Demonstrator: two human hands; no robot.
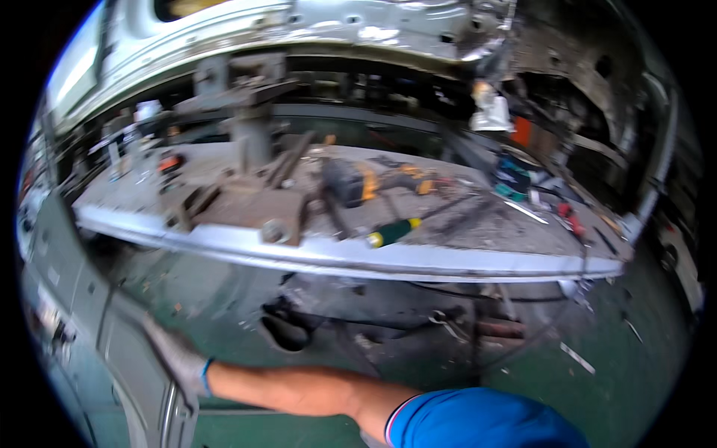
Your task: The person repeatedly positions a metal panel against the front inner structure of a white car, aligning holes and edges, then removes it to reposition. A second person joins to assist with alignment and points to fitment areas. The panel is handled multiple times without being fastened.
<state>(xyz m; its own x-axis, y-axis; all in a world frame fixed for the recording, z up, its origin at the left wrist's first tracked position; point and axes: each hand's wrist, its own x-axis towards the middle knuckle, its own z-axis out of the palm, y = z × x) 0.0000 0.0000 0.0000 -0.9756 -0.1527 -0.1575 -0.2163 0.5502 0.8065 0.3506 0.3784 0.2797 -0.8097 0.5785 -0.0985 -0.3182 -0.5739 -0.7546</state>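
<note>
My right hand [179, 358], in a greyish work glove with a blue cuff, is at the inner edge of a long grey car body panel [123, 328]. It appears to grip that edge, though blur softens the fingers and some are hidden. The bare forearm reaches leftward across the lower view from a blue sleeve. Curved and pressed from sheet metal, the panel stands along the left side, running down to the lower edge. My left hand does not show.
Ahead is a bench [448, 257] bearing a yellow-and-black power drill [351, 183], a green-and-yellow-handled screwdriver [393, 233] and a rusty steel clamp fixture [254, 142]. A vehicle shell [358, 30] rises behind it. Dark mats and a dark shoe [284, 332] lie on the green floor.
</note>
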